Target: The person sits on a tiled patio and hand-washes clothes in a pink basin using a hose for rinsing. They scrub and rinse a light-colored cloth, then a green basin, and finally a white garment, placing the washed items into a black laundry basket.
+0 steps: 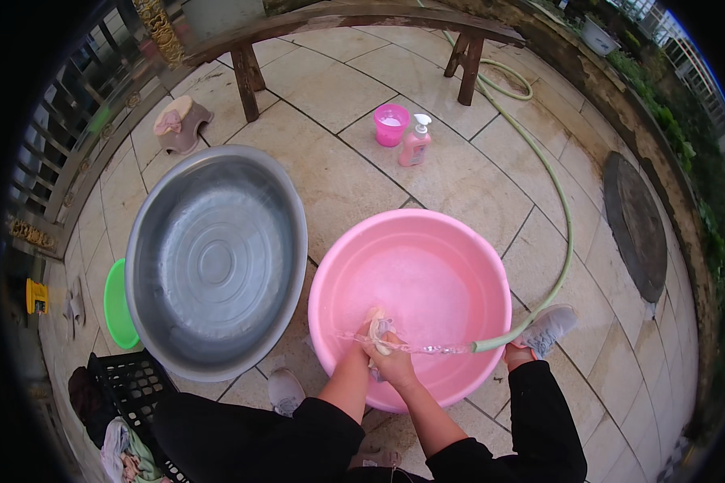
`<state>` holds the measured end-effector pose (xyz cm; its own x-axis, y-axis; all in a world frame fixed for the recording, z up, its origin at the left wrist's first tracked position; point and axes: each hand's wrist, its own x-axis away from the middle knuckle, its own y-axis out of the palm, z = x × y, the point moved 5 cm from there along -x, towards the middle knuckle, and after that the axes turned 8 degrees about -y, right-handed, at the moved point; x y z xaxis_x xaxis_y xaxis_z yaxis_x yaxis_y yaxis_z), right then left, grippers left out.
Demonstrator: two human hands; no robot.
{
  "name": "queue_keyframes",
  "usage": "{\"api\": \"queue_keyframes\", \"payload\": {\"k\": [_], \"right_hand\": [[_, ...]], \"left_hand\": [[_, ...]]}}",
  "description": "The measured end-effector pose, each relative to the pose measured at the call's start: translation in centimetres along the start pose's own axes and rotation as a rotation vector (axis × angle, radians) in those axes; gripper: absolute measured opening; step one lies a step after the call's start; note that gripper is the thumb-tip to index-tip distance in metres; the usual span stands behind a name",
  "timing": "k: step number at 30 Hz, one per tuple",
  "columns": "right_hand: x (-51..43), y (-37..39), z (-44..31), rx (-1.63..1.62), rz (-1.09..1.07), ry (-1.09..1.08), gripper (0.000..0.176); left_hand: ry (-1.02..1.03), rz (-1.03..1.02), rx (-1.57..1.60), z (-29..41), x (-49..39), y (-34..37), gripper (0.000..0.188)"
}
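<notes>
My left hand (368, 343) and my right hand (394, 363) are close together over the near left part of a pink plastic basin (408, 220). Bunched between them is a small, pale, wet cloth (382, 331), its shape partly covered by the fingers. A green garden hose (489, 343) reaches over the basin's right side, and a stream of water (441, 349) shoots left from its end onto my hands. Cloudy water appears to cover the bottom of the basin.
A large metal basin (214, 265) stands left, overlapping a green basin (119, 305). Clothes (130, 450) lie by a black plastic crate (127, 377). Beyond are a pink cup (391, 130), a pump bottle (415, 145), a small stool (181, 124) and a wooden bench (350, 18).
</notes>
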<state>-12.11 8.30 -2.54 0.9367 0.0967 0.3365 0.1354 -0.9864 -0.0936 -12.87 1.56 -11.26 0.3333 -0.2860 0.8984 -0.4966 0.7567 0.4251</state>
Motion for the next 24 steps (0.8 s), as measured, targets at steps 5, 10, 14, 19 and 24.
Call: {"api": "queue_keyframes", "payload": {"k": [5, 10, 14, 19, 24], "right_hand": [[-3.6, -6.0, 0.7, 0.161, 0.407, 0.073, 0.041], [-4.6, -9.2, 5.1, 0.712, 0.234, 0.200, 0.032], [-4.9, -12.1, 4.1, 1.078, 0.574, -0.067, 0.032], [-5.3, -2.5, 6.0, -0.067, -0.016, -0.135, 0.029], [-0.2, 0.1, -1.1, 0.439, -0.088, -0.101, 0.054]], "left_hand": [[0.218, 0.060, -0.214, -0.3, 2.8, 3.5, 0.030], [0.751, 0.677, -0.565, 1.5, 1.1, -1.0, 0.035], [0.488, 0.622, -0.470, 0.8, -3.6, -7.3, 0.041], [0.147, 0.294, -0.002, -0.3, -6.9, -4.8, 0.044], [0.053, -0.014, 0.131, 0.1, -1.2, -1.2, 0.045]]}}
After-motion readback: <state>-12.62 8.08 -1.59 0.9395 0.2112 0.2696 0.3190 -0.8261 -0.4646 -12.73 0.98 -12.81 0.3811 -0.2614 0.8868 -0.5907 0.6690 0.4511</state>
